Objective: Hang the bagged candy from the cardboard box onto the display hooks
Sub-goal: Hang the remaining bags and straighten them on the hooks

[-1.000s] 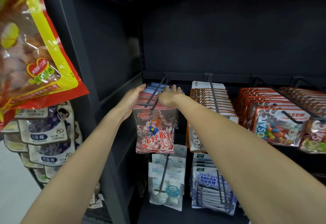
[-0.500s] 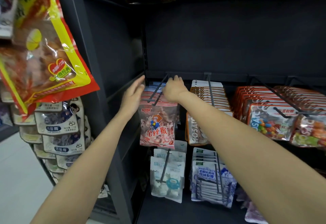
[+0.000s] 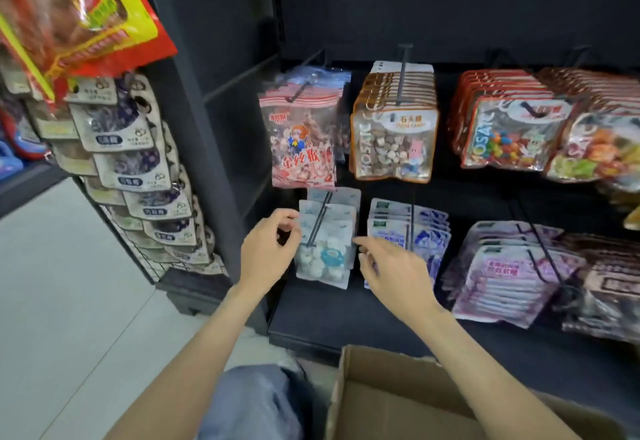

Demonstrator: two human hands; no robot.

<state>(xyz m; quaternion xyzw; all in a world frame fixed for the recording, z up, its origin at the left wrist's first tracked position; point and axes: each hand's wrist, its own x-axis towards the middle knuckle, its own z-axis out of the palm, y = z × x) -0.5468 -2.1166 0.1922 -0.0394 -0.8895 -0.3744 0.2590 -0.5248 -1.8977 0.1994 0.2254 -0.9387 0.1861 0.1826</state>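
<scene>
A red-and-white striped candy bag (image 3: 301, 141) with a cartoon monkey hangs at the front of the upper left display hook (image 3: 304, 84). Below it, white-and-blue candy bags (image 3: 325, 249) hang on a lower hook (image 3: 317, 221). My left hand (image 3: 266, 252) is at the left edge of those lower bags, fingers loosely curled and holding nothing. My right hand (image 3: 391, 266) is just right of them, fingers relaxed and empty. The open cardboard box (image 3: 367, 401) sits at the bottom right; its contents are hidden.
More rows hang to the right: orange-edged candy bags (image 3: 394, 141), colourful candy bags (image 3: 509, 138), blue-white bags (image 3: 412, 231), purple bags (image 3: 502, 273). A side rack of snack packs (image 3: 138, 162) and a yellow-red bag (image 3: 79, 13) hang at left. Pale floor (image 3: 69, 301) lies left.
Both hands have left the striped bags on the upper hook and dropped to the lower white-and-blue bags. The view has tilted down, bringing the cardboard box into sight.
</scene>
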